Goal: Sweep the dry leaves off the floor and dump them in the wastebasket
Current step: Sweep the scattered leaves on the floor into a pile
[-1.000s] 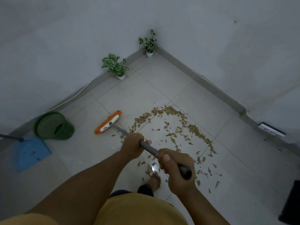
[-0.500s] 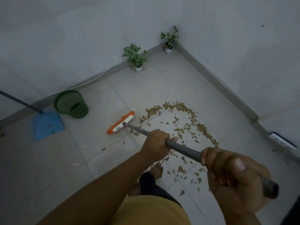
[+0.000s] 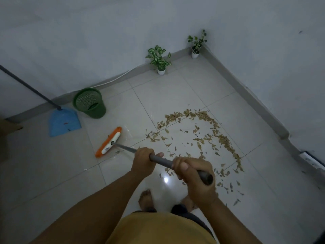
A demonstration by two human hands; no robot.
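Dry brown leaves (image 3: 202, 136) lie scattered in a loose arc on the pale tiled floor, right of centre. An orange and white broom head (image 3: 108, 142) rests on the floor left of the leaves, apart from them. Its grey handle (image 3: 159, 159) runs back to me. My left hand (image 3: 143, 160) grips the handle lower down; my right hand (image 3: 194, 175) grips it near the top end. A green mesh wastebasket (image 3: 89, 102) stands by the left wall. A blue dustpan (image 3: 64, 121) with a long dark handle lies beside it.
Two small potted plants stand by the skirting: one (image 3: 159, 59) along the back wall, one (image 3: 197, 44) in the corner. A white power strip (image 3: 312, 160) lies by the right wall. My bare feet (image 3: 146, 200) are on the tiles below my hands.
The view has shifted, so the wastebasket and dustpan sit further right in the frame. The broom head has moved left, away from the leaves. Both hands keep their grip on the handle.
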